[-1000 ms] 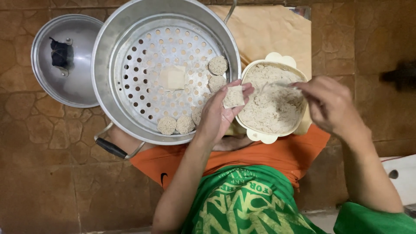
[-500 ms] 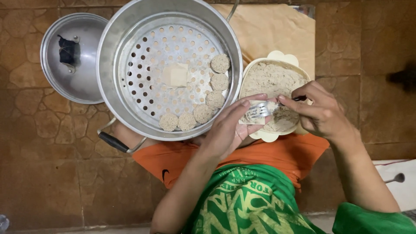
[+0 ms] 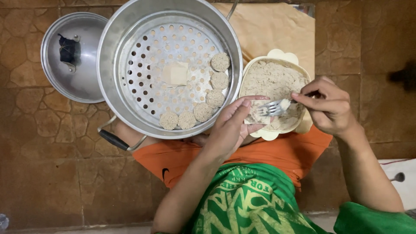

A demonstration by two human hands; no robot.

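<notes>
My left hand [image 3: 229,128] cups a small pale wrapper [image 3: 256,118] over the near edge of a cream scalloped bowl [image 3: 277,57] filled with grey-beige minced filling. My right hand [image 3: 330,107] grips a metal fork [image 3: 272,107], whose tines carry a lump of filling and rest on the wrapper. To the left stands a large metal steamer pot [image 3: 113,65] with a perforated tray. Several round filled dumplings [image 3: 203,112] line the tray's right and near side. A pale square piece [image 3: 175,73] lies in the tray's middle.
The pot's metal lid [image 3: 65,80], with a black knob, lies upside down on the brown stone-pattern floor at the left. A tan cloth [image 3: 273,30] lies under the bowl. The pot's black handle [image 3: 113,139] points toward my orange shorts [image 3: 173,162].
My left hand drew the wrapper down from the pot's rim to the bowl's near edge. My right hand brought the fork from the bowl onto the wrapper.
</notes>
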